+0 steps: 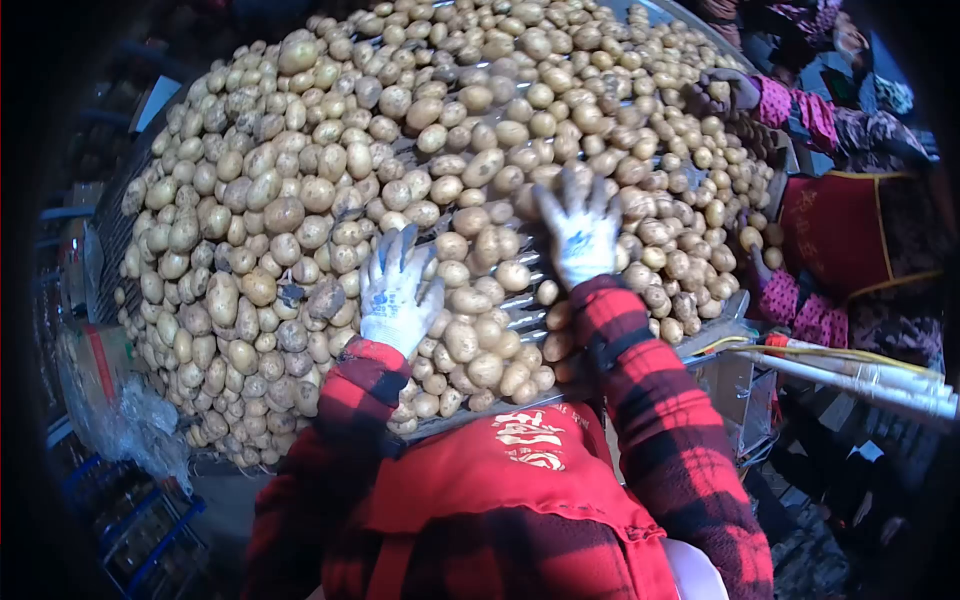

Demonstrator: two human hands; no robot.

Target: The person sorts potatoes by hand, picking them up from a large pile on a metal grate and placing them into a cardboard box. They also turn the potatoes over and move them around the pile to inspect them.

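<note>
A broad heap of potatoes (285,215) covers a slatted metal surface (528,312), whose bars show between my hands. My left hand (398,292), in a white glove with grey fingertips, lies on the potatoes left of centre, fingers spread and pointing away from me. Farther right, my right hand (582,230), gloved the same way, rests on the heap with its fingers apart. Neither hand is closed round a potato. Potatoes lie against the fingertips of both.
At the right, a co-worker's hand (728,90) holds a potato, with the other hand (757,262) low beside the heap. White pipes (850,378) jut out at the right. Clear plastic wrap (145,425) hangs at the left, near blue metal frames (150,540).
</note>
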